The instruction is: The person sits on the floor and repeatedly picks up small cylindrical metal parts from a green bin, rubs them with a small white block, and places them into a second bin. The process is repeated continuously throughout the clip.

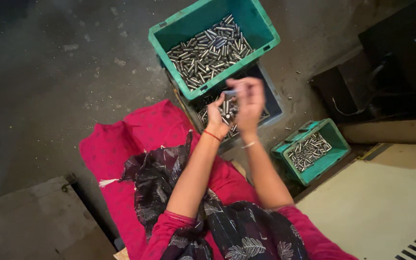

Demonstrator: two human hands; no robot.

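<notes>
Steel, dull grey and cylindrical: short metal pins (220,107) lie heaped in a dark blue-grey crate (274,107) directly beneath both hands. Left hand (216,117), red thread band at the wrist, fingers curled shut around a small bunch of the pins, their ends poking up past the fingertips. Right hand (250,102), thin pale bangle at the wrist, is blurred; thumb and forefinger look pinched on one pin (229,92) just above the left hand's bunch, though the blur keeps me from being sure of the grip. Beyond the fingertips, a larger green plastic crate (266,30) sits stacked across the far end of the dark one, its ribbed rim tilted, with a loose jumble of the same shiny pins inside. Out past the right forearm, well apart from the fingers, stands a smaller green crate (335,139), also partly filled. Rough, stained concrete floor (49,72) all around. Magenta cloth and a dark leaf-print scarf drape the lap behind the wrists.
</notes>
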